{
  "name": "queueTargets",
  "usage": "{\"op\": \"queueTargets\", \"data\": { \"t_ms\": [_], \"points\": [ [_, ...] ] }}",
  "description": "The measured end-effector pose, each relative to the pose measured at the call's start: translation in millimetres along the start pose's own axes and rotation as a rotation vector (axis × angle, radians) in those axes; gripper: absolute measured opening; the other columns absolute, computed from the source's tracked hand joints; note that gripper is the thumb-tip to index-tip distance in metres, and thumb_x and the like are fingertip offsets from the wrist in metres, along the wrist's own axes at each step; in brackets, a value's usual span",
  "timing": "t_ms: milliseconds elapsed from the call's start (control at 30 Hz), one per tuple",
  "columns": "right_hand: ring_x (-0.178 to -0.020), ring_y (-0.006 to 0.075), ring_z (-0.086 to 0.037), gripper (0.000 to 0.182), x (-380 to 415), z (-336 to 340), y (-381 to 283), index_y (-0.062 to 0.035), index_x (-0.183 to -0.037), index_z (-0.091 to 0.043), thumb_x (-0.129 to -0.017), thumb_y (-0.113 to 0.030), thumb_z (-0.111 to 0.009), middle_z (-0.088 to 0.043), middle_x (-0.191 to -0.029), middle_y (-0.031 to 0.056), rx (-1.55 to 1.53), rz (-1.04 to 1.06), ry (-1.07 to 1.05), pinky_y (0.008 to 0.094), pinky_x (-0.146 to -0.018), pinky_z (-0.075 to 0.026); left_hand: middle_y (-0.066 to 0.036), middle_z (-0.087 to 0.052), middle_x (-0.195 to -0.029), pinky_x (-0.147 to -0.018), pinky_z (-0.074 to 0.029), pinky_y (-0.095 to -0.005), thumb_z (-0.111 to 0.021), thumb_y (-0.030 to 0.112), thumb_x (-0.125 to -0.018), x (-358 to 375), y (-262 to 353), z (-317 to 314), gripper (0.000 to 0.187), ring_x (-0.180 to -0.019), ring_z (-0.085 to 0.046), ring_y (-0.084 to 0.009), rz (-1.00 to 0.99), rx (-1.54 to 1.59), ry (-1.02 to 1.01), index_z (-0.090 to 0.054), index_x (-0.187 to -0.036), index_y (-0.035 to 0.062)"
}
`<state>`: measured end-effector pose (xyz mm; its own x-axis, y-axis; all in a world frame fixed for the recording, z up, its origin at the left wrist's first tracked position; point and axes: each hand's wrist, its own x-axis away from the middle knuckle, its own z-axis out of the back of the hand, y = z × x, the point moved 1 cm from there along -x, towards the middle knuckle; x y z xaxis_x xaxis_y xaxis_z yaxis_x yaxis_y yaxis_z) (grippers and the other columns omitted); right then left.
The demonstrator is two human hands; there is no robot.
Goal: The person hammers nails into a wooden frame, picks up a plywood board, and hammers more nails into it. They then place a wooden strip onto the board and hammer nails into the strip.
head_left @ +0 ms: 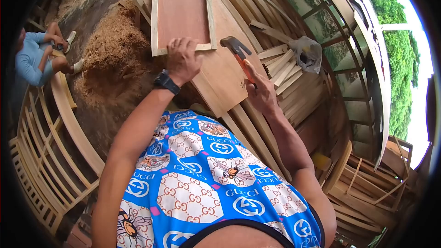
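Note:
A wooden frame with a reddish-brown plywood panel lies on a plywood sheet. My left hand is on the frame's near rail, its fingers bent over the wood; whether something small is between them is hidden. A dark watch is on that wrist. In my right hand is a claw hammer with an orange handle and a dark head. The hammer head is just right of the frame's near corner, apart from it, over the plywood sheet.
Long planks lie under the sheet. Cut wood strips and a plastic bag are on the right. A sawdust heap lies on the left, near a seated person. Slatted wooden furniture stands at lower left.

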<state>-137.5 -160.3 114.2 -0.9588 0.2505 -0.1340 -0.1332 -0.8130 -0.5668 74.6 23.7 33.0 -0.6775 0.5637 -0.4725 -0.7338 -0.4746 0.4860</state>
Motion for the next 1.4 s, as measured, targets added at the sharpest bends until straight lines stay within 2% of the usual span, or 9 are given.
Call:
{"op": "queueTargets", "data": {
  "t_ms": [100,267,400,633,700,1033,1067,1100,1400],
  "points": [
    [-0.076,0.0343,-0.069,0.068,-6,-1,4,-0.0215,-0.154,-0.052,-0.09,0.002,-0.054,-0.07,-0.09,0.0171,0.083,0.064,-0.038,0.0454,-0.071,-0.057,-0.008,-0.066,-0.103,-0.099,-0.04,-0.0457,-0.08,0.022,-0.078,1,6,-18,0.032,-0.104,-0.059,-0.0309,0.033,0.022,0.039,-0.072,-0.107,0.0117],
    [-0.068,0.033,-0.066,0.05,-9,-4,1,-0.0088,-0.14,-0.063,-0.091,0.001,-0.066,-0.065,-0.083,0.0177,0.05,0.203,0.083,0.0408,-0.061,-0.052,-0.004,-0.066,-0.1,-0.096,-0.04,-0.0447,-0.08,0.018,-0.079,3,-6,-24,0.017,-0.1,-0.061,-0.0281,0.02,0.109,0.073,-0.076,-0.095,0.013],
    [-0.068,0.0306,-0.067,0.049,-8,-23,26,-0.0094,-0.138,-0.064,-0.091,0.001,-0.065,-0.066,-0.083,0.0157,0.176,0.201,-0.011,0.0397,-0.06,-0.053,-0.005,-0.066,-0.099,-0.096,-0.039,-0.0446,-0.08,0.018,-0.08,2,-14,-19,0.015,-0.1,-0.062,-0.0271,-0.018,0.151,0.08,-0.076,-0.093,0.0126],
    [-0.065,0.03,-0.065,0.049,-10,-15,14,-0.0096,-0.136,-0.066,-0.089,0.004,-0.064,-0.065,-0.08,0.0152,0.115,0.238,0.036,0.0394,-0.059,-0.053,-0.004,-0.069,-0.1,-0.103,-0.037,-0.0452,-0.076,0.024,-0.078,-22,-46,-11,0.016,-0.102,-0.062,-0.0264,-0.129,0.247,-0.085,-0.076,-0.089,0.0118],
    [-0.061,0.0293,-0.065,0.061,-12,-14,6,-0.0186,-0.145,-0.06,-0.088,0.001,-0.069,-0.062,-0.075,0.0118,0.08,0.361,0.074,0.0398,-0.054,-0.053,-0.003,-0.069,-0.099,-0.104,-0.036,-0.0454,-0.078,0.025,-0.075,-30,-54,-10,0.019,-0.102,-0.062,-0.0258,-0.167,0.253,-0.233,-0.076,-0.088,0.0116],
    [-0.065,0.0287,-0.066,0.058,-11,-10,13,-0.0192,-0.146,-0.061,-0.091,0.0,-0.06,-0.065,-0.078,0.0113,0.147,0.229,-0.04,0.0412,-0.059,-0.055,0.001,-0.064,-0.088,-0.101,-0.034,-0.0376,-0.084,0.025,-0.068,-40,-60,-8,0.02,-0.096,-0.058,-0.0206,-0.19,0.368,-0.392,-0.075,-0.079,0.0102],
    [-0.066,0.0313,-0.068,0.049,-10,-4,3,-0.0063,-0.134,-0.067,-0.087,0.006,-0.061,-0.068,-0.084,0.0182,0.136,0.241,-0.031,0.0399,-0.061,-0.055,0.001,-0.064,-0.088,-0.101,-0.034,-0.0376,-0.084,0.024,-0.068,-40,-60,-9,0.02,-0.096,-0.058,-0.0207,-0.192,0.377,-0.384,-0.076,-0.08,0.0101],
    [-0.064,0.0282,-0.065,0.058,-8,-4,2,-0.018,-0.143,-0.064,-0.089,0.004,-0.062,-0.065,-0.077,0.0105,0.11,0.305,0.013,0.0407,-0.059,-0.055,0.001,-0.064,-0.088,-0.101,-0.034,-0.0376,-0.084,0.024,-0.068,-41,-60,-9,0.02,-0.095,-0.058,-0.0209,-0.196,0.383,-0.375,-0.077,-0.081,0.0101],
    [-0.062,0.0318,-0.061,0.061,-19,-9,10,-0.0223,-0.149,-0.058,-0.091,-0.002,-0.056,-0.06,-0.073,0.0132,0.189,0.16,-0.074,0.0431,-0.06,-0.053,0.0,-0.065,-0.088,-0.101,-0.035,-0.0378,-0.083,0.023,-0.069,-41,-59,-8,0.018,-0.098,-0.061,-0.0207,-0.218,0.4,-0.343,-0.076,-0.08,0.0117]
  ]
}}
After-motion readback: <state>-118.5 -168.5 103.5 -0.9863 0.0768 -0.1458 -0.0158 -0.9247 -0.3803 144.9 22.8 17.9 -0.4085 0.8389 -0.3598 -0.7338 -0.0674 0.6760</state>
